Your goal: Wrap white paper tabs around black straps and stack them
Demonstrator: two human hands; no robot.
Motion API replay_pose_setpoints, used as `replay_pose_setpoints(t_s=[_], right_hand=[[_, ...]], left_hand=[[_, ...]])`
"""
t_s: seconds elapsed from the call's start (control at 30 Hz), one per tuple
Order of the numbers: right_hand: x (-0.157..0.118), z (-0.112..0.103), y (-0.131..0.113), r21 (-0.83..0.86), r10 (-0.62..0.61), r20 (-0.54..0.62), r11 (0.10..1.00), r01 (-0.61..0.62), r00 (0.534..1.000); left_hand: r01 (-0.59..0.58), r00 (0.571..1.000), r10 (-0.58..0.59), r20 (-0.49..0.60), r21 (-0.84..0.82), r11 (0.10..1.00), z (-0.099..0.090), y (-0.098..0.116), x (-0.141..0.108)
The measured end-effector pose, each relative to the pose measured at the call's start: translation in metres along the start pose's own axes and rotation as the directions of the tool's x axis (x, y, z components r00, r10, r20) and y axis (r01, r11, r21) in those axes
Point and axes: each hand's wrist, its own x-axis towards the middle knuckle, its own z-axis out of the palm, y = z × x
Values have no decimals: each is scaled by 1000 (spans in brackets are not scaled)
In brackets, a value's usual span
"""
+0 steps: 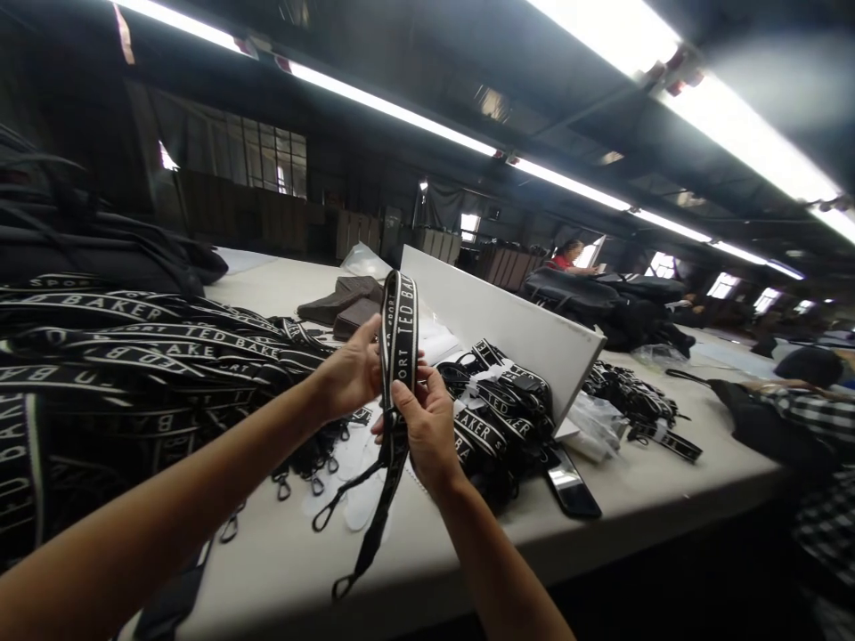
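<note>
A black strap (404,334) with white lettering and pale edge lines is held up in a folded loop before me. My right hand (431,423) grips it, thumb lying across its front. Behind its left edge, my left hand (352,365) pinches the same strap. Its two ends hang down below my hands, each with a dark metal clip (343,586). To the left lies a large heap of similar straps (193,338), several clips trailing toward me. Right of my hands sits a bundle of folded straps (494,409) with white wraps around it.
A white board (500,320) stands on edge behind the bundle. On the pale table (427,543) lie a phone (573,483), plastic bags (594,423) and another strap pile (628,392). Brown pieces (344,301) lie beyond my left hand. A person in checkered clothing (818,414) is at the right.
</note>
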Motion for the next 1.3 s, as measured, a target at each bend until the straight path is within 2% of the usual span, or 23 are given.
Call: replay_pose_setpoints(t_s=[0.07,0.23,0.33,0.4,0.47,0.53,0.57,0.63,0.7,0.73,0.77,0.8,0.87,0.93,1.0,1.07,1.13,1.2,1.3], right_hand=[[7,5,7,4,-24,-9,1000,24,1000],[14,11,24,55,40,-14,998,-39,999],[13,9,33,61,203,142,975,-213,969],[14,4,37,26,263,261,960,-279,929],[19,-2,37,4,234,322,969,-248,918],[29,-7,34,-15,193,334,980,-199,923],[35,-9,32,-33,193,335,981,-193,922],[47,-11,29,-65,209,322,978,-198,924],[58,-10,30,-67,215,301,977,-204,929],[62,-9,32,-58,217,293,976,-210,931],[65,-8,35,-43,217,284,976,-214,934],[67,-7,40,-26,216,277,976,-217,936],[66,-6,48,2,224,289,972,-235,931],[62,-7,54,22,227,328,969,-248,917],[57,-11,56,40,214,367,969,-245,905],[52,-16,56,74,187,387,970,-233,903],[49,-24,54,111,170,418,966,-236,892],[49,-31,50,152,138,441,962,-225,887],[52,-41,42,202,62,457,964,-172,887]], left_hand=[[66,996,-63,60,-40,997,3,-12,-9],[-58,988,57,-142,-2,998,-10,-18,-5],[-145,960,107,-258,-133,980,-28,-11,3],[-113,965,73,-253,-150,982,-44,-8,5],[-49,973,46,-225,-6,999,-65,-9,3],[-55,959,129,-252,282,958,-86,-15,-2],[-84,929,225,-293,424,902,-96,-20,-5],[-146,812,448,-374,613,777,-112,-31,-12],[-199,676,606,-418,689,697,-120,-41,-18],[-235,646,659,-385,721,652,-122,-43,-21],[-275,646,697,-310,758,592,-122,-45,-23],[-315,677,708,-200,791,524,-121,-45,-25],[-378,778,628,21,814,441,-121,-43,-26],[-368,880,458,129,794,483,-122,-45,-23],[-310,935,324,146,781,542,-124,-51,-19],[-301,940,296,167,814,496,-125,-62,-15],[-363,906,347,243,869,337,-125,-74,-13],[-416,853,409,325,897,153,-124,-81,-11],[-409,807,458,373,912,-22,-128,-82,-9]])
